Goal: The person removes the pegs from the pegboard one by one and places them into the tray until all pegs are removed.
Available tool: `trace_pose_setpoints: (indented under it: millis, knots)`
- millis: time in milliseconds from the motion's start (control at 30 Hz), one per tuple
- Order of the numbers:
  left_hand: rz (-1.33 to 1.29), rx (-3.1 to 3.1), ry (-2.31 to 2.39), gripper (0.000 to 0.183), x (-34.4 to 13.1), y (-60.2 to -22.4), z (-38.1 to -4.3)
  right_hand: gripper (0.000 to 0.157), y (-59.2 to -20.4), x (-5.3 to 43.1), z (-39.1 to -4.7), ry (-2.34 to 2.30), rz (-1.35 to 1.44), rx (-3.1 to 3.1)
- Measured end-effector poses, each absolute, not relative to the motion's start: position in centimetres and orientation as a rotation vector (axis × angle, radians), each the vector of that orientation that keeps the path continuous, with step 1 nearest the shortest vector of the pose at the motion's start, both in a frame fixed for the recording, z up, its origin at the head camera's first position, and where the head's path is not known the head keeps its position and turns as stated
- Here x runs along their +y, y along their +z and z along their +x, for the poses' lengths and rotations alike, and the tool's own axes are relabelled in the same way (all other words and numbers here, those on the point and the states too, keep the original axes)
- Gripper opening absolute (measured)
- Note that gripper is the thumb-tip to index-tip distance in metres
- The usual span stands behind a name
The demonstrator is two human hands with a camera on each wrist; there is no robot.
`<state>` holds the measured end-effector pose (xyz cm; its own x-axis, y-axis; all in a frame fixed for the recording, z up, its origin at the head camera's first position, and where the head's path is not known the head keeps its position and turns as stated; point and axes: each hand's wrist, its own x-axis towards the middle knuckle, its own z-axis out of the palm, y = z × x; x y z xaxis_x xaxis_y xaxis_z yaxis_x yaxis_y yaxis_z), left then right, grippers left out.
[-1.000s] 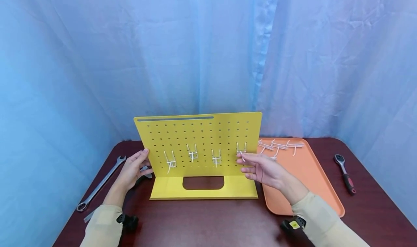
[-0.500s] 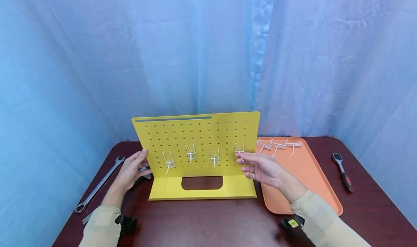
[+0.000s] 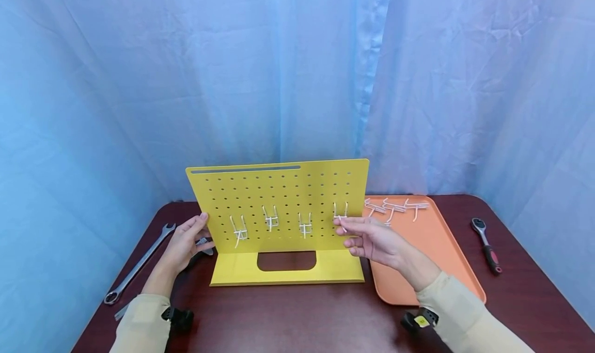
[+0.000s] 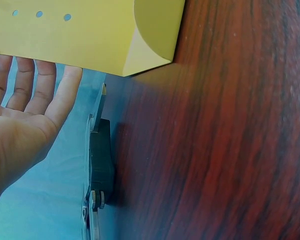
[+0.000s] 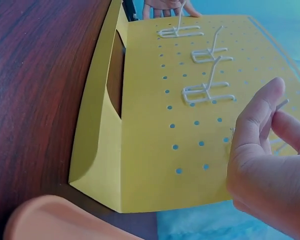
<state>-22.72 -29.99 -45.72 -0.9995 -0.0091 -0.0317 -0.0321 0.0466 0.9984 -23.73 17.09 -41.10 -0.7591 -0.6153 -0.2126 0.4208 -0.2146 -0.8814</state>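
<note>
A yellow pegboard (image 3: 279, 244) stands upright on its own bent foot in the middle of the table. My left hand (image 3: 181, 244) holds its left edge, thumb on the front and the other fingers reaching behind. Near the board's right side, my right hand (image 3: 374, 242) pinches a white wire hook (image 3: 340, 217) between thumb and index finger; its two prongs lie against the holes. Three more white hooks, at left (image 3: 240, 234), centre left (image 3: 271, 221) and centre (image 3: 304, 228), hang on the board. The right wrist view shows the gripped hook mostly hidden by fingers.
An orange tray (image 3: 437, 249) with several loose white hooks (image 3: 394, 206) lies at the right, partly behind the board. Beyond it is a ratchet wrench (image 3: 486, 244). A combination wrench (image 3: 139, 263) and a dark-bodied metal tool (image 4: 100, 155) lie at the left.
Board, tray and tools have slid slightly left in the head view. Both hands keep the same hold, and the pinched hook stays at the same holes.
</note>
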Motion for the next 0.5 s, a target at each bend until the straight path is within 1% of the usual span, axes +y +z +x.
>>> trace_pose_setpoints:
  millis: [200, 367, 500]
  knots:
    - [-0.044, 2.269, 2.148, 0.037, -30.0, -45.7, -22.7, 0.029, -40.4, 18.5, -23.5, -1.973, -0.335, 1.505]
    - [-0.053, 2.282, 2.135, 0.038, -29.9, -45.7, -22.7, 0.032, -40.1, 20.9, -23.9, -1.916, -0.405, 1.599]
    - [-0.051, 2.286, 2.13, 0.038, -29.9, -45.6, -22.7, 0.024, -40.1, 23.4, -24.4, -1.912, -0.442, 1.617]
